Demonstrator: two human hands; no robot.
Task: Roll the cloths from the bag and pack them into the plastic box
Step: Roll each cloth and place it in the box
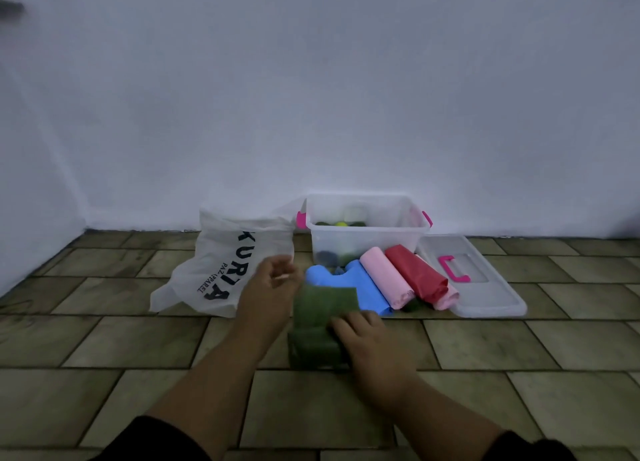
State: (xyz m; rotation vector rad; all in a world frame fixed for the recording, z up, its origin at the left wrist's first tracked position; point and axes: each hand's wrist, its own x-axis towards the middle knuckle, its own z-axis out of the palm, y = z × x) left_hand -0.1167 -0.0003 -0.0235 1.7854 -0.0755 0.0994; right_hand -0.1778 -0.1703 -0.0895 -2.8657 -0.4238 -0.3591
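Note:
A green cloth (pixel 320 316) lies folded on the tiled floor in front of me. My right hand (pixel 363 336) presses flat on its near right part. My left hand (pixel 273 280) hovers just left of the cloth's far edge, fingers loosely curled and holding nothing. Behind it stands a white bag (pixel 225 270) with black lettering. A clear plastic box (pixel 367 228) with pink latches sits by the wall and holds several rolled cloths. In front of the box lie a blue roll (pixel 367 287), a pink roll (pixel 386 275) and a red roll (pixel 417 275).
The box's clear lid (pixel 485 277) with a pink handle lies flat on the floor to the right of the rolls. A white wall runs close behind the box and the bag. Brown floor tiles spread to the left, the right and towards me.

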